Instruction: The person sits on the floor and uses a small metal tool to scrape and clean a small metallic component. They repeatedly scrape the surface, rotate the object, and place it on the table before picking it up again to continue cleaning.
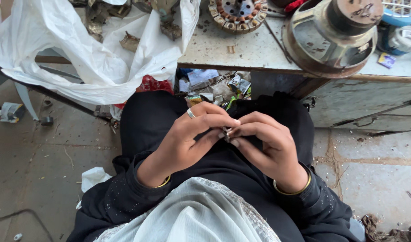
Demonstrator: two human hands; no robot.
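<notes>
Head view: left hand [187, 141] and right hand [263, 143], both curled nearly shut, pinch one small silvery metal piece [226, 132] between fingertips over the lap, mid-fiddle by the look of it, while the rusty speaker frame [333, 38] sits untouched on the bench [241, 49].

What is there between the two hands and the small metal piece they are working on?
Nothing visible. The left hand and right hand meet fingertip to fingertip over the lap, pinching the small metal piece directly. The piece is mostly hidden by the fingers themselves.
</notes>
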